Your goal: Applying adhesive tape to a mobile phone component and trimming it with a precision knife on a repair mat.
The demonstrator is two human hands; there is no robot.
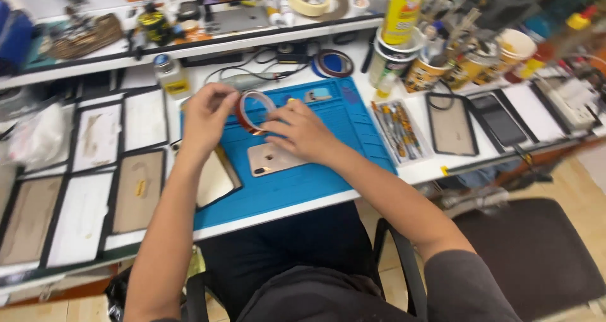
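Open room on the blue work mat [315, 183] in front of the gold phone [270, 159]. Behind the mat, blocked by paper cups [424, 73], spray can [404, 10], cables.

Bright, even overhead light is filling the scene, and shadows are staying soft and short. Motion blur is smearing the cups [442, 66] and spray can [404, 10] toward 1 o'clock. The white bench [82, 215] is showing mild glare at 9 o'clock. Straight edges are bending near the frame borders.
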